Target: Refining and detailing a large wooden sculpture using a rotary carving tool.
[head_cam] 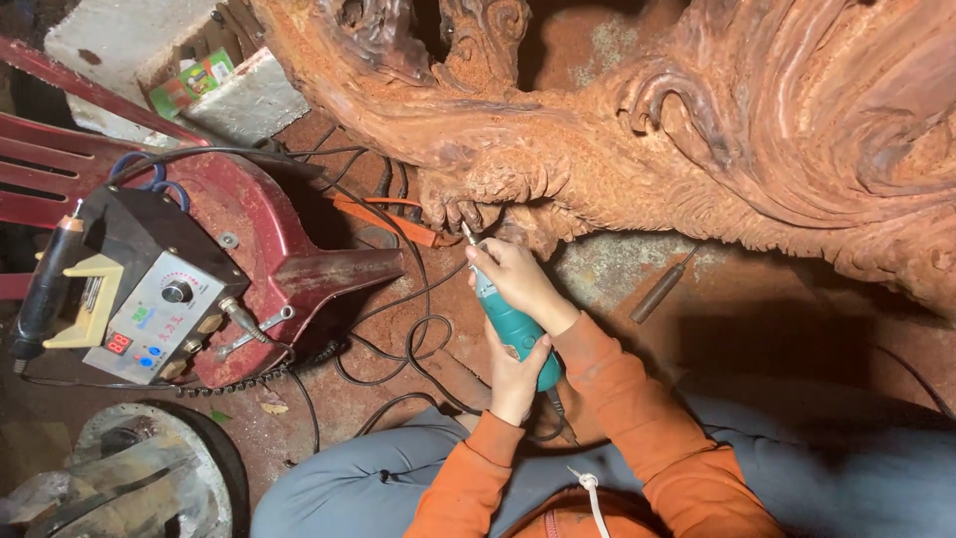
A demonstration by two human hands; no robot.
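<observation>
A large reddish wood carving (697, 130) with swirls and a clawed foot (458, 204) fills the top of the view. My right hand (518, 279) grips the front of a teal rotary handpiece (513, 329) like a pen. Its thin bit (466, 235) touches the carving just below the claws. My left hand (516, 377) wraps the rear of the same handpiece, where its black cord leaves. Both sleeves are orange, and my knees in grey trousers lie below.
At the left, a black and grey control box (149, 294) with a dial and red display sits on a red plastic chair (299, 269). A black spare handpiece (45, 289) hangs beside it. Black cables (398, 339), a chisel (659, 289) and an orange tool (383, 217) lie on the dusty floor.
</observation>
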